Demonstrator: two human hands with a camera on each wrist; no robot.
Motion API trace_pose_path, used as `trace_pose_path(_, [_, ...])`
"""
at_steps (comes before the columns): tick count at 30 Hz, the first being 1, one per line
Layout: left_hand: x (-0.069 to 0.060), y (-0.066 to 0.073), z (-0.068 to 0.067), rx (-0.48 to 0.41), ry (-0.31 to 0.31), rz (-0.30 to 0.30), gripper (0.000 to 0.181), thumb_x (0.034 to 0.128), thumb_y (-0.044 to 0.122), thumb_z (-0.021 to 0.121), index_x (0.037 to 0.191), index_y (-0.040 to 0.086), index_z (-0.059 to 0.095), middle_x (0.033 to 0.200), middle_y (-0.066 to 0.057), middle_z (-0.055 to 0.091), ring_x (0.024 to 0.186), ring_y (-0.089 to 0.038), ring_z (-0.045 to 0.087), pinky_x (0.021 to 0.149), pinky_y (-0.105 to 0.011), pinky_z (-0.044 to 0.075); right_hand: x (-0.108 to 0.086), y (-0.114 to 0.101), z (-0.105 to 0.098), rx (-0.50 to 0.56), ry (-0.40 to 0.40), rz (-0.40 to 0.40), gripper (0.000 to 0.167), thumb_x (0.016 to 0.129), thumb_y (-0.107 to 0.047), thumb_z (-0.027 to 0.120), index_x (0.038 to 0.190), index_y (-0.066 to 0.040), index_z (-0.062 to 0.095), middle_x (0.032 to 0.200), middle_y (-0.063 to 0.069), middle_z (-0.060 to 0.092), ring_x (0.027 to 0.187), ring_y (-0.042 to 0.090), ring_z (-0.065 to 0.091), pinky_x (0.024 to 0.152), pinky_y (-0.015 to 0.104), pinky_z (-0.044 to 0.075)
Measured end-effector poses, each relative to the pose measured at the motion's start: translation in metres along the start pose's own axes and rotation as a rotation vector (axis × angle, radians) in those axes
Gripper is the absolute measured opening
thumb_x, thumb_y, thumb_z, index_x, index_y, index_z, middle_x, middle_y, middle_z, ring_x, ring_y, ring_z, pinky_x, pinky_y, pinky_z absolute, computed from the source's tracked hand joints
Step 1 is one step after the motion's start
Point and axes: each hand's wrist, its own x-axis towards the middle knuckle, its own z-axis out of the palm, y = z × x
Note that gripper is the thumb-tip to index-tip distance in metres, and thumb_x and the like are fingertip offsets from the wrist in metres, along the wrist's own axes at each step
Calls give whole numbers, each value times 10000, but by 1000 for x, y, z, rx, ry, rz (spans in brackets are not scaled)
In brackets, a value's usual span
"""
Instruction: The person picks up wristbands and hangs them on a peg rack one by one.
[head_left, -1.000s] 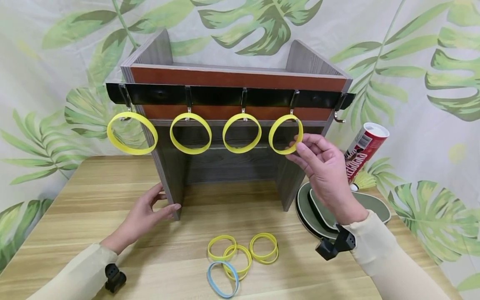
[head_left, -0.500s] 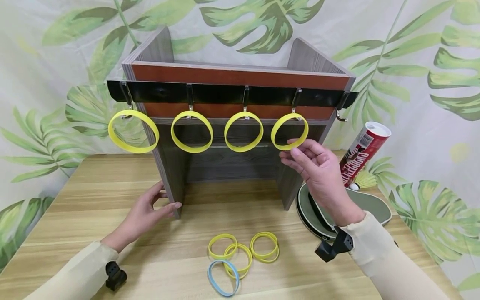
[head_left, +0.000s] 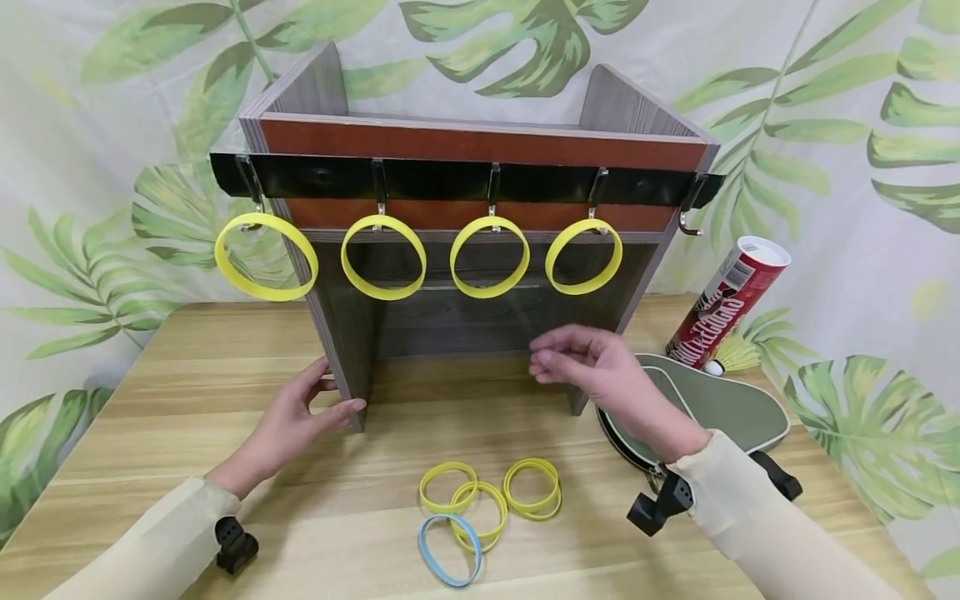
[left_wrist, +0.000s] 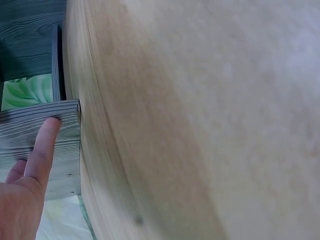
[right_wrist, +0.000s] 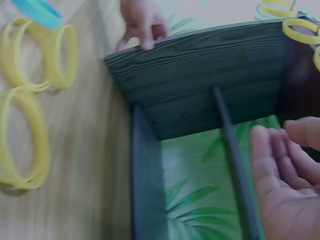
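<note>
My left hand (head_left: 288, 425) holds the lower front edge of the left side panel (head_left: 330, 333) of a grey wood-grain shelf. Its thumb lies on the panel's front edge in the left wrist view, the other fingers on the outer side. My right hand (head_left: 592, 375), with loosely bent fingers and nothing in them, hovers in front of the right side panel, below the rightmost hanging yellow wristband (head_left: 583, 290). Several yellow wristbands hang from metal hooks on a black strip (head_left: 435, 181); the far right hook (head_left: 688, 225) carries none.
On the table (head_left: 225, 350), a blue wristband (head_left: 453, 582) overlaps some yellow wristbands (head_left: 534, 515) near the front. To the right lie a green zip case (head_left: 742, 412) and a yellow shuttlecock (head_left: 738, 354) beside a leaning red tube (head_left: 723, 304). A leaf-patterned cloth (head_left: 825, 208) hangs behind.
My right hand has let go of the rightmost hanging wristband and moved down and slightly left. That wristband now hangs free on its hook. My left hand stays on the panel.
</note>
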Motion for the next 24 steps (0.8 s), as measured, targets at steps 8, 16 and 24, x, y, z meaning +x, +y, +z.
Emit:
trace_pose_path(8, [-2,0,0,-30,-1,-1,616,958,31,748,1514,38,482,1248,-138,640,1081,22,646,706,-335,700,-4,34,5,-241,-156,79,198,1007,-65,664,1130,84,707,1009,273,737,832,122,732,822,365,690])
trace_pose_path(16, [-3,2,1,-37,10,6,616,955,27,750,1513,46,490,1205,-89,673,1060,14,659,702,-343,700,-11,68,5,-361,-262,99,139,966,-17,658,1019,103,703,836,178,719,744,172,674,694,353,663])
trace_pose_path(24, [0,4,3,-35,12,0,628,951,38,760,1518,54,491,1208,-30,685,1060,34,656,712,-298,695,-20,88,9,-464,-290,181,89,956,-19,657,945,18,737,817,96,716,688,96,626,600,220,609])
